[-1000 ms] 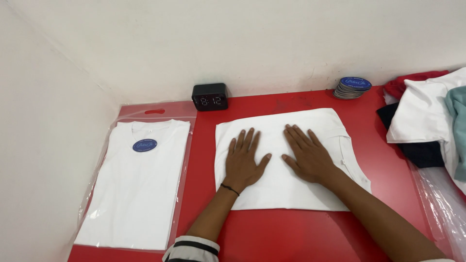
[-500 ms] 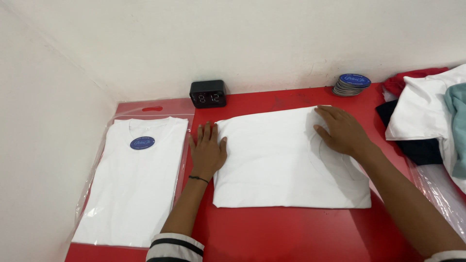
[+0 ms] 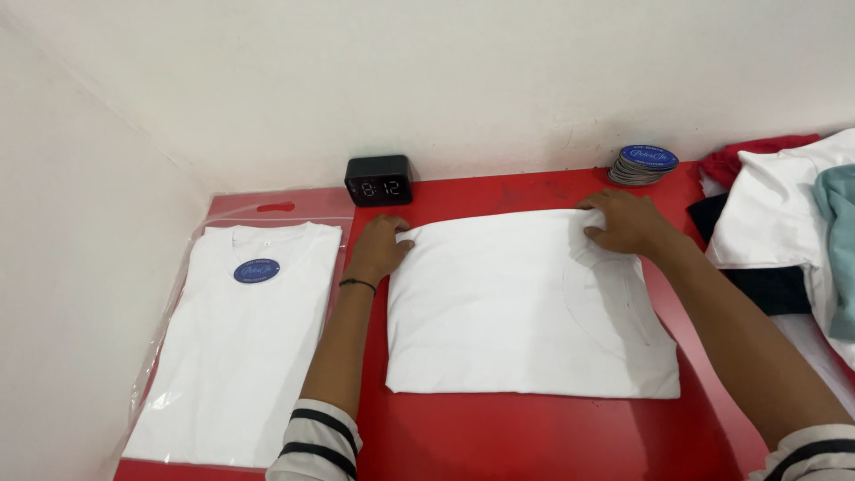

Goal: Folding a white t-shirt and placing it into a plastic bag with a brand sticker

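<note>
both forearms reached forward over the red table (image 3: 534,445) from its near edge, sleeves striped black and white at the cuffs. the left hand (image 3: 378,249), a thin dark band at its wrist, lay palm down at the far left corner of the folded white t-shirt (image 3: 525,312), fingertips curled onto the cloth's edge there; whether they pinched it or only pressed could not be told. the right hand (image 3: 623,223) rested at the far right corner, fingers bent over the far edge, knuckles raised, and again a true pinch could not be made out. the t-shirt lay flat in the middle of the table, folded into a rough rectangle with its long axis running left to right, parallel to the far edge; a faint curved seam showed through the soft, smooth cotton on its right half. just beside the left forearm, along the table's left edge, lay a bagged white shirt (image 3: 240,347) in glossy clear plastic, with a blue oval sticker on it. at the far edge stood a small black digital clock (image 3: 379,181), boxy and matte, and a stack of round blue stickers (image 3: 645,164). a heap of clothes (image 3: 784,232) in white, teal, red and dark cloth covered the right edge.
</note>
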